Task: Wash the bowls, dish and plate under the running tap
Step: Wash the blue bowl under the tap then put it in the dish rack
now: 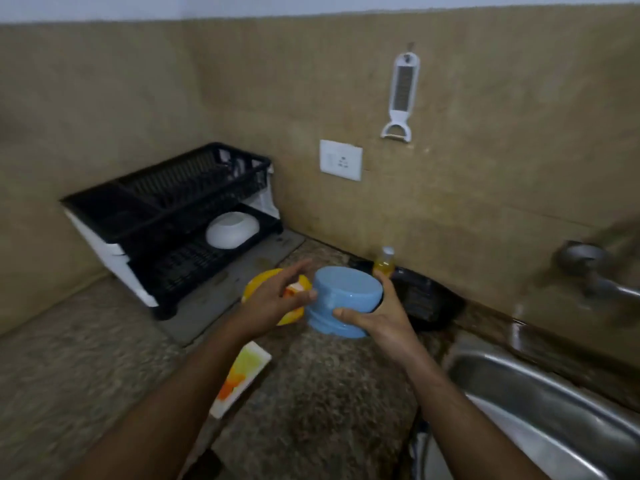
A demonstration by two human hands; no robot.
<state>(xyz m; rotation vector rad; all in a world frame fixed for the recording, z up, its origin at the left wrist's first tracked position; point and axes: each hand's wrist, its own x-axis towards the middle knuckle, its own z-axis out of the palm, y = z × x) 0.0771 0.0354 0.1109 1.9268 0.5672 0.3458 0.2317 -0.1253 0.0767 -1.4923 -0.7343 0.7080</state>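
My right hand [377,317] grips a blue bowl [343,299], held upside down above the counter. My left hand [277,299] touches the bowl's left side with straight fingers, and it hides part of a yellow-orange plate [258,282] lying on the counter behind it. A white bowl [232,229] rests upside down on the lower tier of the black dish rack [166,202]. Near the counter's front lies a rectangular white dish [242,375] with a yellow and orange print. The tap [595,271] juts from the wall at the right, blurred, above the steel sink [540,386].
A small bottle of yellow liquid [384,261] stands by the wall behind the blue bowl, next to a dark object [426,299]. A wall socket [341,160] and a hanging white peeler [401,95] are on the tiled wall. The speckled granite counter [69,358] stretches left.
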